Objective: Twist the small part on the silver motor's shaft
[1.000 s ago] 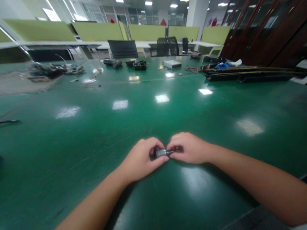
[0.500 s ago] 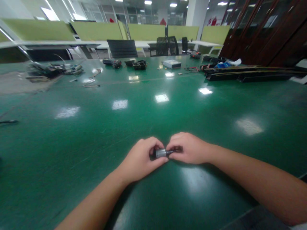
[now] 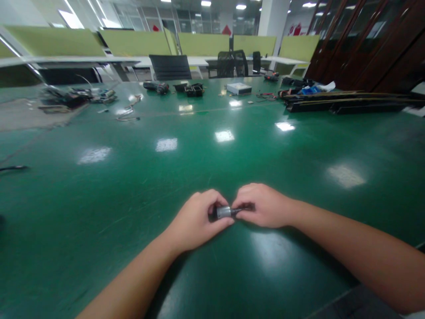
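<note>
Just above the green table, my left hand is closed round a small silver and black cylinder, thumb in front and fingers behind. It lies on its side and looks like a small motor, though its kind is not certain. My right hand pinches the thin dark end that sticks out of the cylinder's right side. Both hands nearly touch each other. Part of the cylinder is hidden inside the left palm, and the right fingers cover much of the thin end.
Along the far edge lie a power drill, black brackets, a white and grey box and long black strips. Loose electronic parts and a wire sit at the far left. Chairs and green partitions stand beyond.
Almost nothing differs. Both hands keep the same grip on the cylinder, and the whole view has shifted very slightly.
</note>
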Motion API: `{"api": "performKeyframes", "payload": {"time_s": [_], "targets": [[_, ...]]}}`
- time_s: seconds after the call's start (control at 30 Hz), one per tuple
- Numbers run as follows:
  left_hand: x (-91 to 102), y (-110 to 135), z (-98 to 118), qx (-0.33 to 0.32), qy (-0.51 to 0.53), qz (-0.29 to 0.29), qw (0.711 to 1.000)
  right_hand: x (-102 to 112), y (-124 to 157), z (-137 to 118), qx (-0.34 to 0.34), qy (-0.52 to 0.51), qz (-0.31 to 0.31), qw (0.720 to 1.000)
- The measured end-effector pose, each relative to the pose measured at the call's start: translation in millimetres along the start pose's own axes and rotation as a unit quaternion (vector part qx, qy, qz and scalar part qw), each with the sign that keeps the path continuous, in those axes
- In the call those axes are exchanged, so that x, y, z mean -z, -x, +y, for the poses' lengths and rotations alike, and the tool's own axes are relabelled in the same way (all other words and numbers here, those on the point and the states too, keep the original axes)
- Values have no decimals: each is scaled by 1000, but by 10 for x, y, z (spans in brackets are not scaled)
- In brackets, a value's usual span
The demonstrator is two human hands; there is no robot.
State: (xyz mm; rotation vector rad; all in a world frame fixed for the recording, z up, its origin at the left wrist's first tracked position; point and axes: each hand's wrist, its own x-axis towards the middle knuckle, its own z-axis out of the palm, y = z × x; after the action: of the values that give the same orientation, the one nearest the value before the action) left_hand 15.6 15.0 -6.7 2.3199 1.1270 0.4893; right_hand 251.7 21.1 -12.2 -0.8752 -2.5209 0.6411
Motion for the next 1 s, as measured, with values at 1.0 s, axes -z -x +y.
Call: {"api": "performKeyframes", "payload": {"time_s": [1.0], "targets": [[25, 63, -51, 15, -8, -12, 1000, 361, 118, 111, -99, 12, -103, 990]]}}
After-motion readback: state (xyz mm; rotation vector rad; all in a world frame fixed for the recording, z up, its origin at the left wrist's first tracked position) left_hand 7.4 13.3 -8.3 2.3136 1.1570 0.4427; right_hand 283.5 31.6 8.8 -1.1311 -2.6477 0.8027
